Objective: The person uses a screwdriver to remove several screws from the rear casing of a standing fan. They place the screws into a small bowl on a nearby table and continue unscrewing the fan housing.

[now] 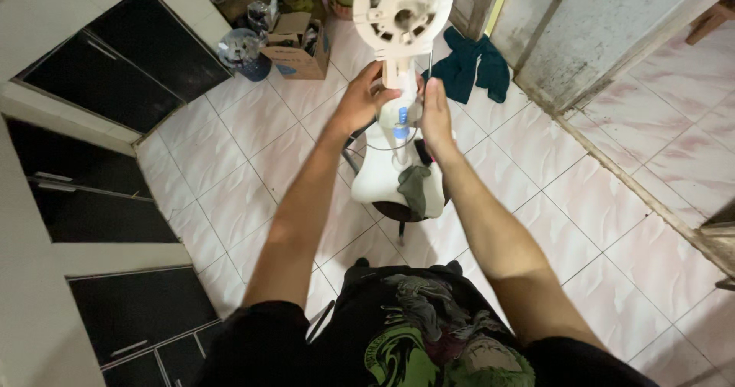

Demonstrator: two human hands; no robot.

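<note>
1. Head view: a person stands over a white fan (400, 65) with its cover off. The round motor head is at the top, the thin neck is below it, and the wide white base sits on a small dark stool (398, 212) on the tiled floor (597, 226).

2. The left hand (361, 100) is wrapped around the fan's neck just under the round head. It is clenched on the neck.

3. The right hand (435, 115) is on the other side of the neck. Its fingers pinch something thin there, maybe a wire; I cannot tell just what.

4. A thin dark wire (387, 143) loops out near the neck, and a dark cloth (414, 190) lies on the front edge of the base.

5. What could go wrong: I think the fan could tip, because the stool is small and the head is heavy and high. A hard pull could topple it.

6. The loose wire could snag a finger or snap if tugged. The cloth could slip off the base to the floor.

7. A cardboard box (297, 46) and a green cloth (475, 67) lie on the floor near the far wall, well apart from the stool.
</note>
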